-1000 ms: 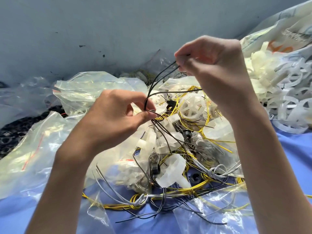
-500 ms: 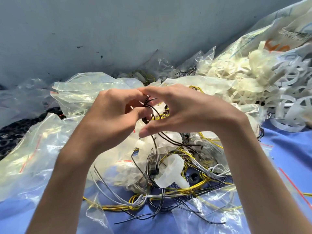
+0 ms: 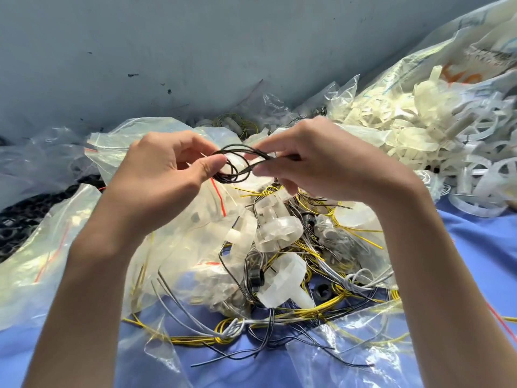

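Step in hand looked like winding a thin lead into a loop. One black wire coil (image 3: pixel 237 148) was held up in the air between both hands, above the parts pile. Grip: left hand (image 3: pixel 165 175) pinched the left side of the loop between thumb and forefinger; right hand (image 3: pixel 321 163) pinched the right side, fingers curled over the strands. Neither hand was spread or empty.

How I'd do it well, judging from that:
- use the left pinch as a fixed anchor so the turns sit stacked, and let the right hand do the feeding and tucking
- same-size turns, flat against each other, no crossings
- the free end wasn't visible, probably behind the right fingers; find it before tightening
- hold the coil high enough not to snag the yellow wires (image 3: pixel 263 191) just below
- light grip only; a lead this thin would likely kink if squeezed

Counts:
- hands: 2, both on the coil
- coil: 1, roughly three or four turns, couldn't separate them exactly
- white plastic housings (image 3: pixel 275 233) in the centre pile: at least 3 clear ones, more buried
- black rings (image 3: pixel 256 278): 2 that I could make out
- yellow wires and grey wires (image 3: pixel 232 329): tangled, not countable
- clear bags (image 3: pixel 50 247): at least 5, overlapping, no exact count
- white wheel-shaped parts (image 3: pixel 481 169) far right: a heap, too many to count

All of it sat on the blue table (image 3: pixel 481 247).
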`<state>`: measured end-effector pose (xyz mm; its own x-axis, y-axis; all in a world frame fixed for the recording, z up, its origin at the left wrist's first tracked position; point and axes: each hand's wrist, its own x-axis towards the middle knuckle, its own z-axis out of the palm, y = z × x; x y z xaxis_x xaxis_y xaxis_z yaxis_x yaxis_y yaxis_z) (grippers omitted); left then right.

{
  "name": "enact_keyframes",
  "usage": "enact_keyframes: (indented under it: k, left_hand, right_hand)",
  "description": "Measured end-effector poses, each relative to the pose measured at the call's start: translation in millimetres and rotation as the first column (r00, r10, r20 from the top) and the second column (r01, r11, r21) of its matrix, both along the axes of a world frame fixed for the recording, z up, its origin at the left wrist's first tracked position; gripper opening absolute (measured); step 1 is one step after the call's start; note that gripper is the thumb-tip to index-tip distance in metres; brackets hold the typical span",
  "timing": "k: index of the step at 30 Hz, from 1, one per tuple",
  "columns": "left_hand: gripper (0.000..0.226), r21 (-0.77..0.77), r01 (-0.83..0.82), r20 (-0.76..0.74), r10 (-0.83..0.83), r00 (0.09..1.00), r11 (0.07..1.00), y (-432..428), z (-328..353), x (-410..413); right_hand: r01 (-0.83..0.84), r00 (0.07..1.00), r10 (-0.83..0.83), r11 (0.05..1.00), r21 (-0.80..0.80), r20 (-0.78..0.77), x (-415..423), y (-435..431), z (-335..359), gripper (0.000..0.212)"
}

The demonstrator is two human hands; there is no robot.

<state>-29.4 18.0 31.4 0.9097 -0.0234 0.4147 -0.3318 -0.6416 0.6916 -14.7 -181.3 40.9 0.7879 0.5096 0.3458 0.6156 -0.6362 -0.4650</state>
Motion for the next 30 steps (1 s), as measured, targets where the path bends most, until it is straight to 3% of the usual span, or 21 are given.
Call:
enact_keyframes:
  k: [4,10,16,23,27,30]
  left_hand:
    - [0.008,0.126,0.013,-0.032,-0.009,0.999,0.992,1.9,-0.1,0.2]
    - [0.009,0.290,-0.155,0.075,0.139,0.987,0.944,-1.9,-4.4,1.2]
    - [0.012,0.431,-0.054,-0.116,0.115,0.987,0.901,1.2,-6.0,2.3]
    - [0.026,0.270,-0.083,-0.056,0.102,0.993,0.959,1.5,-1.9,0.2]
    - [0.018,0.097,0.011,-0.016,-0.009,1.000,0.995,-0.7,4.0,-7.7]
    - [0.028,0.025,0.090,0.009,-0.090,0.996,0.996,-3.7,8.0,-12.4]
  right_hand:
    - [0.033,0.993,-0.042,0.997,0.076,0.114,1.7,-2.5,3.1,0.026]
    - [0.062,0.997,-0.063,0.997,0.037,0.035,3.7,-1.6,-0.1,0.026]
    - [0.059,0.998,-0.059,0.997,0.041,-0.011,6.7,0.8,-1.6,0.012]
    - [0.059,0.998,-0.059,0.996,-0.064,0.010,7.6,4.0,-3.2,0.026]
    - [-0.004,1.000,0.002,0.991,-0.131,-0.019,5.7,12.5,-6.1,0.029]
    - [-0.045,0.999,0.044,0.990,-0.135,-0.013,3.4,18.8,-6.9,0.030]
